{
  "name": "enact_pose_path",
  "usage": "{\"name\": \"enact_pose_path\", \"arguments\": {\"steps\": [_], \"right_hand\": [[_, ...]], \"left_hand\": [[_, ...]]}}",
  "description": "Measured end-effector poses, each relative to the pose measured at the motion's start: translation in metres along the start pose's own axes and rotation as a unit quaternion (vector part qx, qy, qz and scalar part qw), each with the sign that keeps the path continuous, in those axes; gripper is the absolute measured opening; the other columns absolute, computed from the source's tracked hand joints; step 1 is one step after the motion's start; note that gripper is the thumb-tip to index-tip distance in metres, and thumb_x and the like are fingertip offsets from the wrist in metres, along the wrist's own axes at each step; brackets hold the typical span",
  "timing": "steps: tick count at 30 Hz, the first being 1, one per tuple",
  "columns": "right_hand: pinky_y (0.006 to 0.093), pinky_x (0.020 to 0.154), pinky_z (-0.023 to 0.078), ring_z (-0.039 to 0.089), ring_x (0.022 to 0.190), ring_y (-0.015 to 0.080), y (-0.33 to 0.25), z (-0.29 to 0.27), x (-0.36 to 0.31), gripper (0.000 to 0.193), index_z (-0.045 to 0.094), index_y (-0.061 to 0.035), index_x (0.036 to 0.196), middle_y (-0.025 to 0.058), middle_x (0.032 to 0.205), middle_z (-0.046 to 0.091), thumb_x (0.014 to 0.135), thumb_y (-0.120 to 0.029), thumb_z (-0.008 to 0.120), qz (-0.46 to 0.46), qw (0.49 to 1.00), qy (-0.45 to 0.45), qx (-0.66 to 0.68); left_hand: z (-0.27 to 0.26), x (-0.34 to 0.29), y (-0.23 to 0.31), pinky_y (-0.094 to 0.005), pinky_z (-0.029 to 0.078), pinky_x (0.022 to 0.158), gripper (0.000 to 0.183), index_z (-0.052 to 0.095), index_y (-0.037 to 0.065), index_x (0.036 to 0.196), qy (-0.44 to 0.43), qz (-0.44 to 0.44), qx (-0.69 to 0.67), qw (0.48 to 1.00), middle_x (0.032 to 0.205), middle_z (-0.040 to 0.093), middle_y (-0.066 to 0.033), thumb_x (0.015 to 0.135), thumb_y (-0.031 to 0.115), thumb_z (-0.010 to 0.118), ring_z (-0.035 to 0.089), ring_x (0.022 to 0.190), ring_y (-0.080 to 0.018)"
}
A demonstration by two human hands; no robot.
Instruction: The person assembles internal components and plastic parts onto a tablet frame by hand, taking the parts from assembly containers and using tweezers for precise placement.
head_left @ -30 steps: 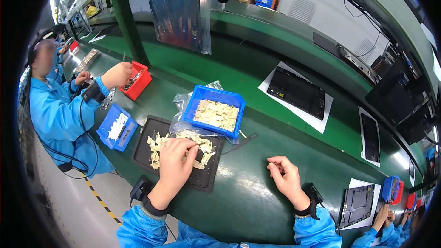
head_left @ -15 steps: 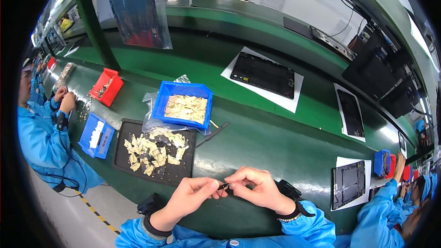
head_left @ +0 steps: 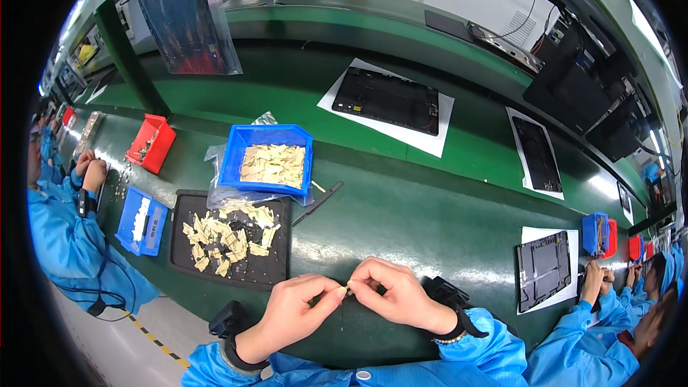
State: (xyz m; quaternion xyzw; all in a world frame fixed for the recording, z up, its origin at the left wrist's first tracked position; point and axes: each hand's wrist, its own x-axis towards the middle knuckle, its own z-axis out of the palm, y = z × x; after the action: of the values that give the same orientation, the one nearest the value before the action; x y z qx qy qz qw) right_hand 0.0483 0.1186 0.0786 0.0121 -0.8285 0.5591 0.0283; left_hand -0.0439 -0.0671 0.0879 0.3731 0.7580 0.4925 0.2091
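My left hand (head_left: pixel 301 309) and my right hand (head_left: pixel 393 295) meet fingertip to fingertip over the near edge of the bench, both closed in a pinch. Between them is a small dark piece (head_left: pixel 348 292), mostly hidden by the fingers; its kind cannot be told. To the left of my hands lies a black tray (head_left: pixel 188 261) with torn cream-coloured strips (head_left: pixel 228 236) and small black bits in it. Behind the tray stands a blue bin (head_left: pixel 304 172) full of similar cream pieces (head_left: pixel 272 165), resting on clear plastic. A black pen-like tool (head_left: pixel 317 203) lies beside them.
A red bin (head_left: pixel 154 145) and a small blue bin (head_left: pixel 145 223) stand left, near a co-worker in blue (head_left: pixel 75 244). Black device panels (head_left: pixel 390 98) lie on white sheets beyond and at right (head_left: pixel 545 270). Another co-worker's sleeve (head_left: pixel 584 355) shows at lower right.
My fingertips have drawn closer together, and the small dark piece shows less between them. The bench scene has shifted somewhat left in view. At right, the co-worker's hands are now lower.
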Motion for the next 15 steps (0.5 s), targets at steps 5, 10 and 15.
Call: {"name": "enact_pose_path", "arguments": {"steps": [5,10,15], "right_hand": [[0.0247,0.062,0.051,0.064,0.072,0.0135,-0.002,-0.003,0.001,0.016,0.066,-0.0021,0.103,0.0070,0.093,0.064,0.090,-0.011,0.066,-0.028,0.992,0.118,0.036],[0.0215,0.060,0.049,0.061,0.071,0.0075,-0.002,0.000,-0.004,0.013,0.068,-0.0021,0.099,0.0044,0.089,0.064,0.088,-0.010,0.068,0.041,0.992,0.075,0.097],[0.0208,0.059,0.048,0.059,0.070,0.0060,0.003,0.005,-0.003,0.009,0.067,-0.0018,0.095,0.0019,0.084,0.063,0.088,-0.008,0.067,0.055,0.987,0.075,0.128]], "left_hand": [[0.005,0.003,-0.005,-0.0282,0.048,0.052,0.012,0.071,0.008,0.087,0.148,0.200,0.237,0.939,0.071,0.061,-0.0024,0.076,0.014,0.075,0.060,0.057,-0.0177],[0.004,0.000,-0.003,-0.0265,0.045,0.050,0.019,0.071,0.009,0.091,0.163,0.217,0.314,0.910,0.070,0.056,0.0015,0.073,0.014,0.076,0.057,0.055,-0.0128],[0.008,-0.001,-0.006,-0.0291,0.046,0.050,0.025,0.071,0.007,0.094,0.169,0.241,0.346,0.891,0.072,0.056,-0.0006,0.070,0.010,0.078,0.057,0.056,-0.0163]]}}
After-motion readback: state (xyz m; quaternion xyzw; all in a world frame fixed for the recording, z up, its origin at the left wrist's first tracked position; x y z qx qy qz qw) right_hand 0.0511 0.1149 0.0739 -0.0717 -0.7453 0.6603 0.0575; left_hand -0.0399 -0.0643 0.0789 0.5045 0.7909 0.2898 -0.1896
